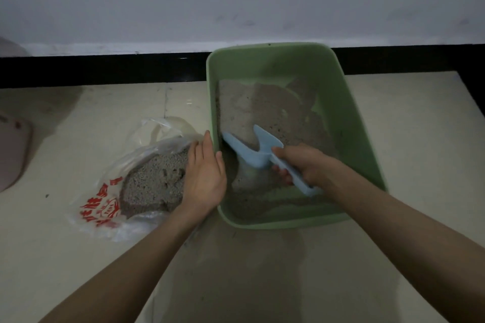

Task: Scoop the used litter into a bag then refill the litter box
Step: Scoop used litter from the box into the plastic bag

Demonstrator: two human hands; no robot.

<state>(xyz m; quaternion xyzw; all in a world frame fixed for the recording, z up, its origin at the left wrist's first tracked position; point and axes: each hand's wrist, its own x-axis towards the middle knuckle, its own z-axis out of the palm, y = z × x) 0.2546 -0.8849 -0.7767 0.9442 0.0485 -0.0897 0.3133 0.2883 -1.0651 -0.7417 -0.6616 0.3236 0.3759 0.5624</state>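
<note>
A green litter box (349, 118) stands on the floor with grey litter (252, 110) spread thin over its bottom. My right hand (307, 165) grips the handle of a light blue scoop (252, 149), whose blade points into the litter near the box's left wall. My left hand (204, 173) rests with straight fingers against the outside of that left wall. Beside it lies a clear plastic bag (105, 191) with red print, open and holding a heap of used litter (154, 181).
The floor is pale tile (262, 283), with a black skirting strip (105, 68) and a white wall behind the box. A pinkish object (13, 155) sits at the far left edge. Stray litter grains dot the floor near the bag.
</note>
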